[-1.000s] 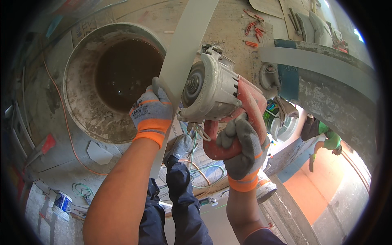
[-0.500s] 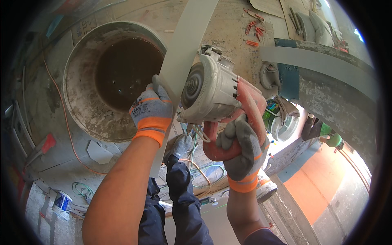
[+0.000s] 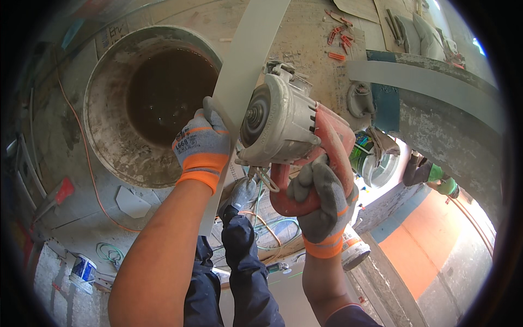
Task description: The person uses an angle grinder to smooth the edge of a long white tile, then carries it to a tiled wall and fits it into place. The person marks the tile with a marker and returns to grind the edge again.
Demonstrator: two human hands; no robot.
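My left hand (image 3: 202, 143), in a grey and orange work glove, grips the edge of a long pale grey strip (image 3: 248, 52) that looks like cut tile. The strip runs from the top of the view down past my legs. In a matching glove, my right hand (image 3: 324, 199) is wrapped round the red loop handle of a handheld circular saw (image 3: 289, 117). Its dusty grey housing and round disc face the strip, close to its right edge. I cannot tell whether disc and strip touch. The strip hides part of my left fingers.
A large round bucket (image 3: 109, 158) with murky brown water stands left of the strip. Red tile clips (image 3: 336, 56) are scattered at the far side. Another pale strip (image 3: 414, 76) rests on a ledge at right. Hoses (image 3: 278, 234) lie near my feet. A green-gloved person (image 3: 441, 180) is at right.
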